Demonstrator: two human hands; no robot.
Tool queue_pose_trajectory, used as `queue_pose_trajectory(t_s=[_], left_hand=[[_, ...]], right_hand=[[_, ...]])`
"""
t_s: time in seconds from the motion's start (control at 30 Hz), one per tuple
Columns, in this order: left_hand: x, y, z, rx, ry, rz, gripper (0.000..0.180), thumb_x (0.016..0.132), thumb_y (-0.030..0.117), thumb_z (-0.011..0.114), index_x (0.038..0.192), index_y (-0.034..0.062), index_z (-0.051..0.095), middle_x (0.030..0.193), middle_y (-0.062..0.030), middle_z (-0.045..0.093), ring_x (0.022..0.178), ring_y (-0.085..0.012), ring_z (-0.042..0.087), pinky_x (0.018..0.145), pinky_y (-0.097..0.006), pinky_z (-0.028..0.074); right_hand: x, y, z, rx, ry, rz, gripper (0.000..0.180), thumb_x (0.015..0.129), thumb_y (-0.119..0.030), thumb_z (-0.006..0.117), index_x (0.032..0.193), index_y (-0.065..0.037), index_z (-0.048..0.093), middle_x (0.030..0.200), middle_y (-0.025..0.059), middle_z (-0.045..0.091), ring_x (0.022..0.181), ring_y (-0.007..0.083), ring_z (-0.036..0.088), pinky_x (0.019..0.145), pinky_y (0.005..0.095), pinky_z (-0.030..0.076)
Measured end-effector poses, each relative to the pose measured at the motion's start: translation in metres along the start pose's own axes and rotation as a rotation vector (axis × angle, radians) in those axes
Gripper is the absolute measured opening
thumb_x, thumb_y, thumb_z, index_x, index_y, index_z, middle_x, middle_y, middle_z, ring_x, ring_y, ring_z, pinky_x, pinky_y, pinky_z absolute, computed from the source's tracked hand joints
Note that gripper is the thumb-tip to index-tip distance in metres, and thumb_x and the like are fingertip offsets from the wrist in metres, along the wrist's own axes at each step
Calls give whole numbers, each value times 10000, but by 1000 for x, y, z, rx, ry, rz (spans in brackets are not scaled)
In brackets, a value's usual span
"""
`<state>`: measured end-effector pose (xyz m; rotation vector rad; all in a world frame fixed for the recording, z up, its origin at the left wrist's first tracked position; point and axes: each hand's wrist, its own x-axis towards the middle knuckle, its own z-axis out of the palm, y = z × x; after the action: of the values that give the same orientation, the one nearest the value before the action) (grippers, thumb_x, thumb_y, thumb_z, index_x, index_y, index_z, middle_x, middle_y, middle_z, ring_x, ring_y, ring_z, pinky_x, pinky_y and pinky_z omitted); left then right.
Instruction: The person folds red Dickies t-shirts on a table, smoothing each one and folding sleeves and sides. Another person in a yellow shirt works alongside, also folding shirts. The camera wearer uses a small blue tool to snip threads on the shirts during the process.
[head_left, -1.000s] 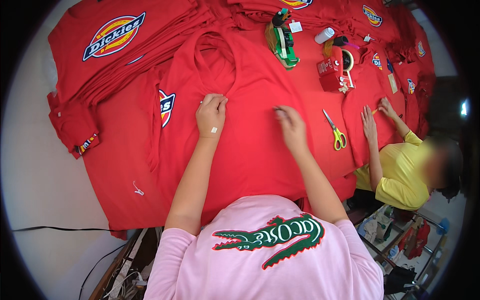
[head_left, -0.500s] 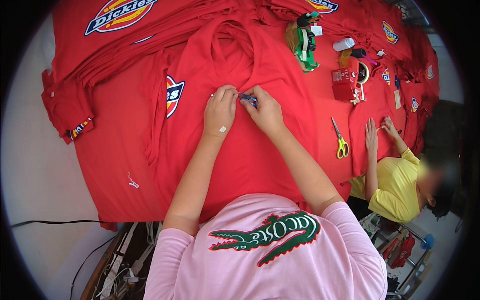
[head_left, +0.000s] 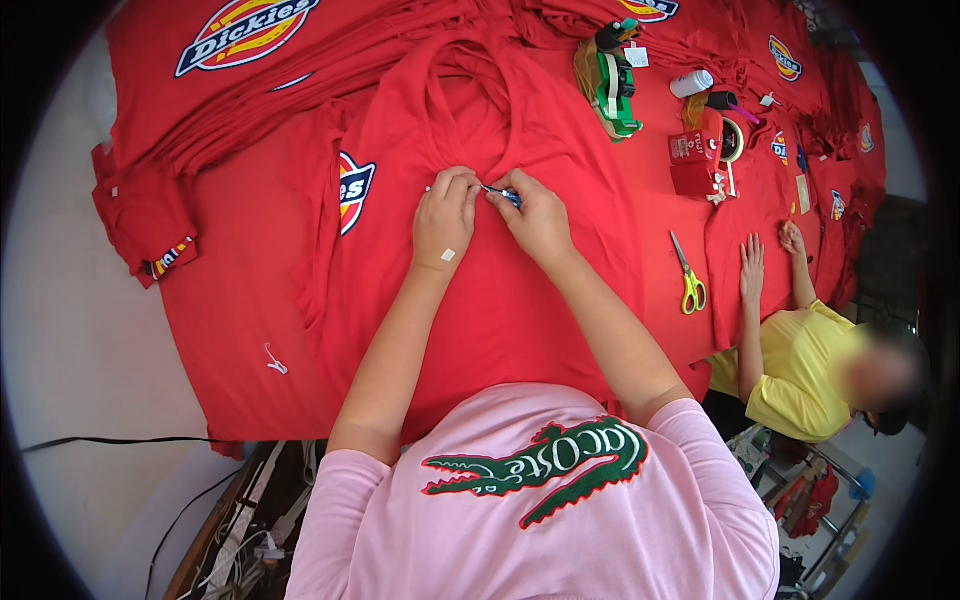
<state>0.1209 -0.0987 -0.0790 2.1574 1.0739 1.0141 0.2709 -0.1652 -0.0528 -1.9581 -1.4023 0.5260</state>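
A red sweatshirt [head_left: 470, 300] lies spread on the table in front of me, its neckline at the far end. My right hand [head_left: 538, 218] is closed around small blue thread snips [head_left: 507, 195], whose tip points left toward my other hand. My left hand [head_left: 442, 222] pinches the sweatshirt's cloth just below the neckline, beside the snips' tip. A white sticker [head_left: 448, 255] is on the back of that wrist. A tiny white bit shows at its fingers, too small to name. Part of an oval logo patch [head_left: 356, 193] shows left of my left hand.
Stacked red garments [head_left: 250, 90] lie across the far side. To the right are yellow-handled scissors [head_left: 692, 285], a green tape dispenser [head_left: 612, 95], a red tape dispenser [head_left: 700, 160] and a white can [head_left: 691, 83]. A person in a yellow shirt [head_left: 795, 375] works at the right.
My hands stay close together at the neckline, the snips turned slightly. At the right, the other person's farther hand has moved away from their nearer one. The whole view has shifted a little.
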Motion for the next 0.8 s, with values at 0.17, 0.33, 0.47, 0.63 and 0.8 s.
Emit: queue_pose_trajectory(t_s=[0.17,0.33,0.47,0.63,0.8], left_hand=[[-13,-22,-38,-744,-115,-444,136,1027,98,639,1111,5,690,1144,-93,722,1039,-189,705,925,-326,564],[-97,-29,-220,-1495,-12,-601,201,952,155,646,1082,1,645,1147,-162,665,1151,-320,657,1090,-552,474],[-186,-10,-310,-2005,225,-87,261,999,407,683,1042,150,669,992,1,705,1092,-200,653,1074,-474,439],[-311,-20,-304,-1698,539,-680,503,1040,498,577,1299,73,654,1330,-119,687,1219,-275,653,1074,-472,488],[-368,11,-203,-386,281,-874,341,939,274,796,1171,42,703,1061,-38,727,967,-131,658,874,-293,509]], right_hand=[[-8,27,-27,234,91,96,239,931,-198,786,1054,-34,662,951,105,744,818,205,705,757,341,555],[-59,95,-103,163,409,124,260,931,-146,785,1115,-14,657,1003,87,725,910,160,669,827,314,539],[-131,162,-153,166,471,233,236,951,-103,754,1133,8,653,1033,76,714,914,163,663,823,298,537],[-191,189,-166,300,474,369,242,975,-63,715,1189,29,647,1052,79,711,924,160,674,830,296,552],[-189,160,-151,-29,439,115,338,913,-71,730,1243,-33,667,1191,97,682,1081,218,640,922,381,525]])
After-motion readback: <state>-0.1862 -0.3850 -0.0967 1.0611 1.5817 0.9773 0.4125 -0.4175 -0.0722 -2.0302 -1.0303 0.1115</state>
